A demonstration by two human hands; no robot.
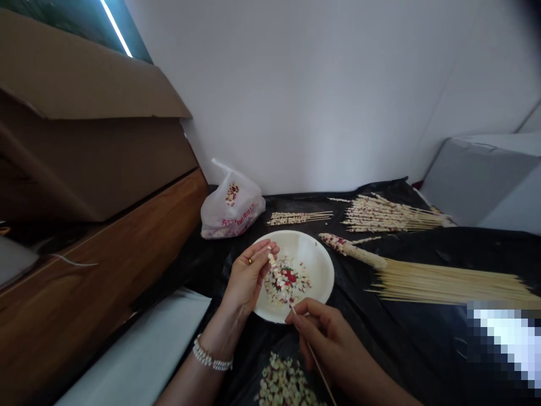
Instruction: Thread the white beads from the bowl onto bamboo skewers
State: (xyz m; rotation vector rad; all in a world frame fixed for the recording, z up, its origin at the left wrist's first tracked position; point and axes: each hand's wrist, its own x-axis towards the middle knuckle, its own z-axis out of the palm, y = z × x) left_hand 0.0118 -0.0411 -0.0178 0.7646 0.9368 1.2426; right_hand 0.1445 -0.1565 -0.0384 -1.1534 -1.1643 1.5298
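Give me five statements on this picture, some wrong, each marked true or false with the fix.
1. The right hand holds a thin stick. True.
2. The bracelet is on the right wrist. False: it is on the left wrist.
3. Loose pieces lie in the white bowl. True.
4. The plastic bag is inside the cardboard box. False: it sits on the black sheet.
5. Bare sticks lie right of the bowl. True.

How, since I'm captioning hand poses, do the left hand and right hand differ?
The left hand is at the stick's end with small pale pieces; the right hand pinches a bare part. The left hand wears a ring, with a bracelet at the wrist; on the right neither shows. Both hands are at one thin stick.
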